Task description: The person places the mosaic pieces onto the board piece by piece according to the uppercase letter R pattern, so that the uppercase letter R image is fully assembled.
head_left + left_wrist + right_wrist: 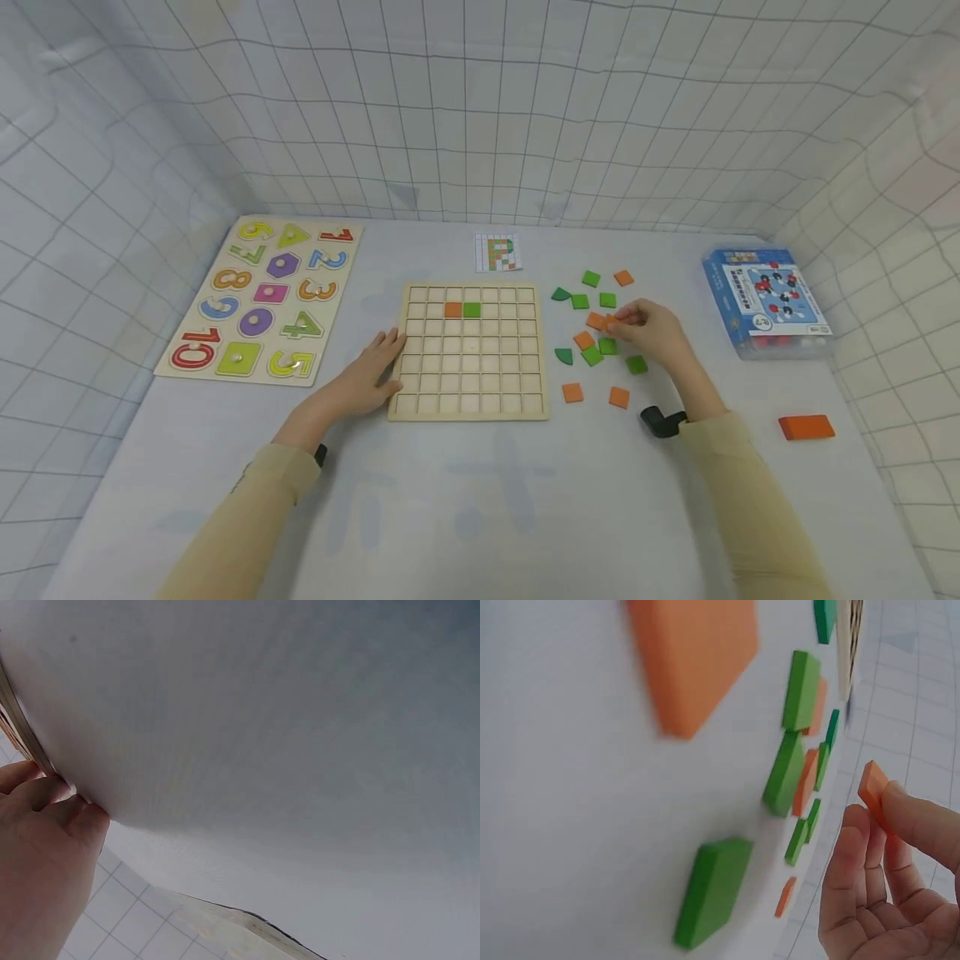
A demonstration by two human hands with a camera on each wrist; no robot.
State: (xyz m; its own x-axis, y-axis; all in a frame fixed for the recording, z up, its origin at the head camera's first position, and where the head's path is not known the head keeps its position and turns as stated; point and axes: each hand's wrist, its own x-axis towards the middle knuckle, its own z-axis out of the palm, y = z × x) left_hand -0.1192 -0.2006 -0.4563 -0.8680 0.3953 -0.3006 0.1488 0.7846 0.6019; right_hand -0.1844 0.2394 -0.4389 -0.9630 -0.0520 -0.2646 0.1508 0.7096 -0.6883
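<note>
A wooden grid board point(469, 404) lies flat in the middle of the table, with an orange square tile point(453, 310) and a green square tile point(472, 310) side by side in its second row. My left hand point(365, 377) rests at the board's left edge, fingers touching the rim. To the right of the board, my right hand point(654, 332) pinches another orange square tile point(873, 789) between thumb and fingers, above the loose pieces. Several green tiles point(592, 356) and orange tiles point(573, 392) lie scattered there, along with two dark green quarter-round pieces point(561, 294).
A small pattern card point(498, 252) lies behind the board. On the left is a number and shape puzzle point(258, 304). A boxed set point(768, 300) stands at the right, and an orange block point(807, 427) lies nearer the right edge. Gridded cloth point(480, 108) surrounds the table.
</note>
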